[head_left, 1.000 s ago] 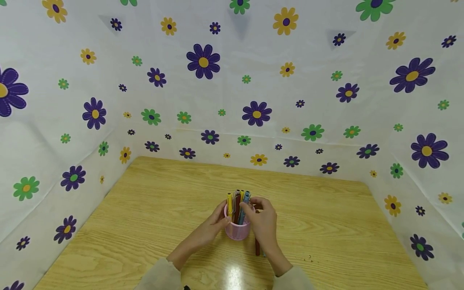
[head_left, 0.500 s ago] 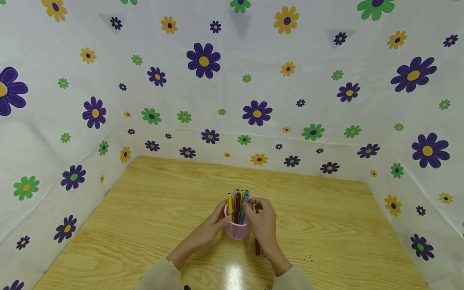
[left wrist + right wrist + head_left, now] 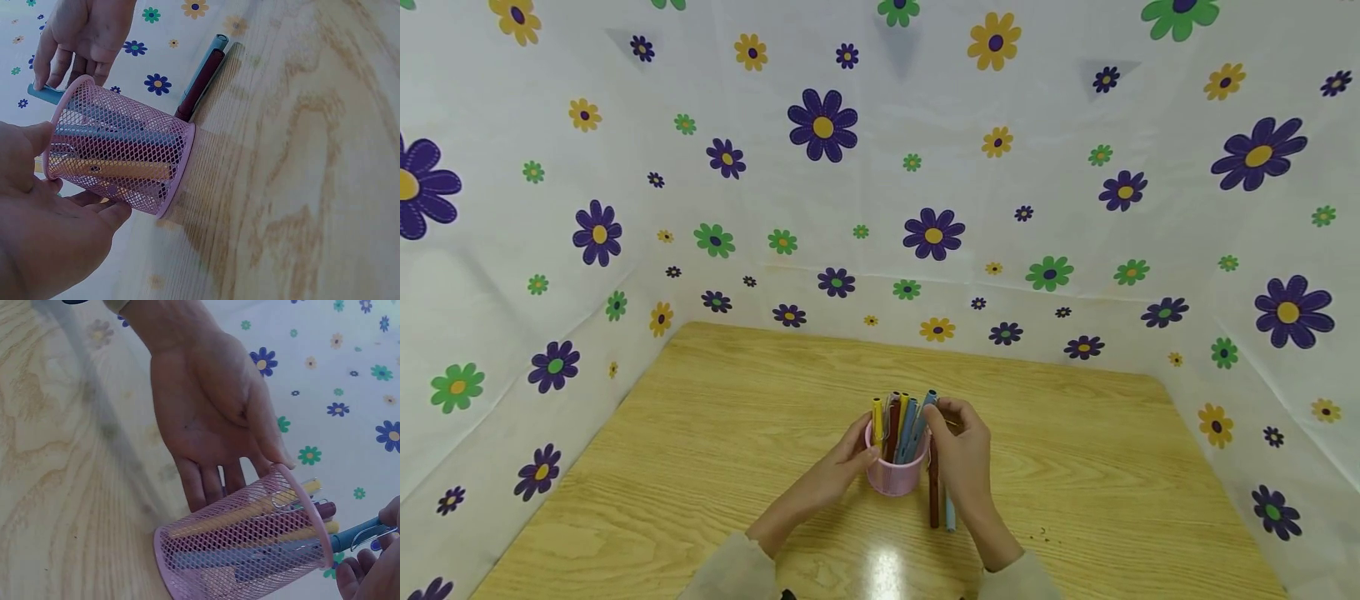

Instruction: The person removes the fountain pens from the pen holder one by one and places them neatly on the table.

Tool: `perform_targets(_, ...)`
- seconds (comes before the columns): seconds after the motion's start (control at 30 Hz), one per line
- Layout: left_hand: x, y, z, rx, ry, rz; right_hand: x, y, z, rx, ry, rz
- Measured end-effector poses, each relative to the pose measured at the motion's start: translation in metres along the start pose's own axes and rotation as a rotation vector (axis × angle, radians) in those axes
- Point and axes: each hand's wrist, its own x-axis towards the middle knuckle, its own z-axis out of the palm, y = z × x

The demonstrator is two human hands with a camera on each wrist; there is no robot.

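A pink mesh pen cup (image 3: 891, 477) stands on the wooden table (image 3: 700, 433), with several pens in it, yellow, brown and blue. My left hand (image 3: 859, 450) holds the cup's left side, thumb at the rim and fingers behind the mesh; the right wrist view shows the left hand (image 3: 212, 419) against the cup (image 3: 244, 553). My right hand (image 3: 943, 414) pinches the top of a blue pen (image 3: 922, 421) that leans rightward out of the cup. The pen's clip end (image 3: 359, 536) sticks past the rim.
A brown pen (image 3: 933, 496) and a light blue pen (image 3: 950, 514) lie side by side on the table just right of the cup, also seen as pens (image 3: 201, 78) behind the cup (image 3: 119, 153). Flowered sheets (image 3: 925, 167) wall the table on three sides.
My right hand has shifted right and a little up, tilting the blue pen toward the cup's right rim. The two pens lying on the table now show. The left hand has stayed put.
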Motion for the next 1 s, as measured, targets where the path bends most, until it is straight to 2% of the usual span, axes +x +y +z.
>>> perform_targets(0.27, 0.000, -0.001, 0.000, 0.006, 0.001, -0.010, 0.005, -0.004, -0.011, 0.107, -0.032, -0.021)
perform_targets(1.0, 0.000, -0.001, 0.000, -0.004, 0.006, -0.007, 0.013, -0.002, -0.019, 0.189, -0.021, -0.035)
